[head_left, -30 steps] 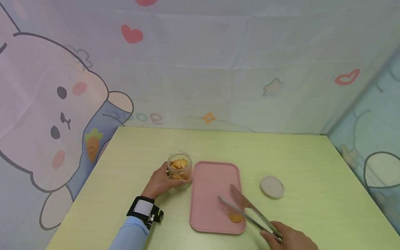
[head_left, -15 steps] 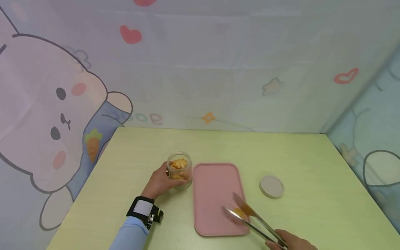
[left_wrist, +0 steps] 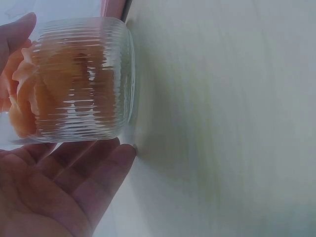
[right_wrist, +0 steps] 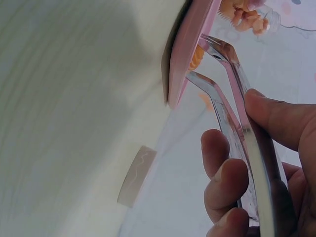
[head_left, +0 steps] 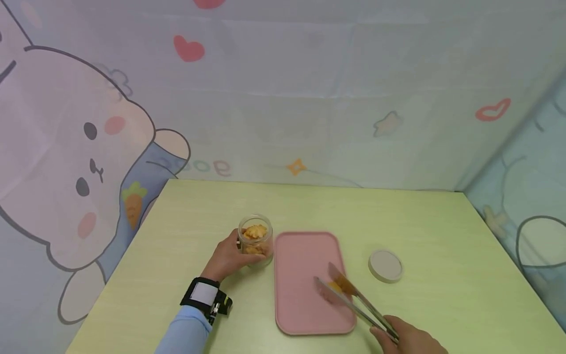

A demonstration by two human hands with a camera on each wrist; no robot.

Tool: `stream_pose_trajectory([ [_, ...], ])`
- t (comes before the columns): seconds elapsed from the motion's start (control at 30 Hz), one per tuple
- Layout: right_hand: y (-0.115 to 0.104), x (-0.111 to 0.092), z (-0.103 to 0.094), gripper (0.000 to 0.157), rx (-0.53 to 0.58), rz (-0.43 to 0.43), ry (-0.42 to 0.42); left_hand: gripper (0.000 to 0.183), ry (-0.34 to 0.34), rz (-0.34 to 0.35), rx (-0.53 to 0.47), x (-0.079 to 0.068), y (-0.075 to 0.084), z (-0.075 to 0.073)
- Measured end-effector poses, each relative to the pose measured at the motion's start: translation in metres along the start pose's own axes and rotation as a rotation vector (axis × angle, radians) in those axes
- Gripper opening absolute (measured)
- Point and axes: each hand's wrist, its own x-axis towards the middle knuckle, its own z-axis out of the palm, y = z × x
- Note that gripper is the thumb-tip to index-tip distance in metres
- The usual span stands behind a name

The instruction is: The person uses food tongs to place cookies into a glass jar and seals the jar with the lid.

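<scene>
My left hand (head_left: 227, 256) grips a clear glass jar (head_left: 268, 248) holding several yellow swirled cookies (head_left: 255, 232). The left wrist view shows the jar's ribbed wall (left_wrist: 89, 84), thumb on one side and fingers on the other. My right hand (head_left: 411, 337) holds metal tongs (head_left: 370, 309), their arms spread apart. Between the tong tips, on the pink tray (head_left: 300, 280), lies one cookie (head_left: 334, 286), partly hidden by the tongs. In the right wrist view the tips stand around this cookie (right_wrist: 196, 58), close over the tray.
A round pale lid (head_left: 385, 266) lies on the light table (head_left: 433, 236) to the right of the tray. The jar stands close beside the tray's left edge. Behind the table hangs a printed cloth (head_left: 283, 98) with a cartoon animal and hearts.
The tongs have drawn back, then moved forward again around the cookie. The cookie has shifted farther up the tray, whose near end has swung right. The left hand and jar have stayed put.
</scene>
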Motion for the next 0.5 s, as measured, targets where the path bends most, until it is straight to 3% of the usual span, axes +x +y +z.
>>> stream_pose_trajectory([
  [0.27,-0.0026,0.0019,-0.0041,0.051,-0.043,-0.002,0.086,0.102,0.002,0.007,0.002,0.0023,-0.0016,0.0010],
  [0.5,-0.0100,0.0024,-0.0087,0.046,-0.035,-0.007,0.164,0.103,-0.005,0.003,-0.008,0.0038,-0.0055,0.0029],
])
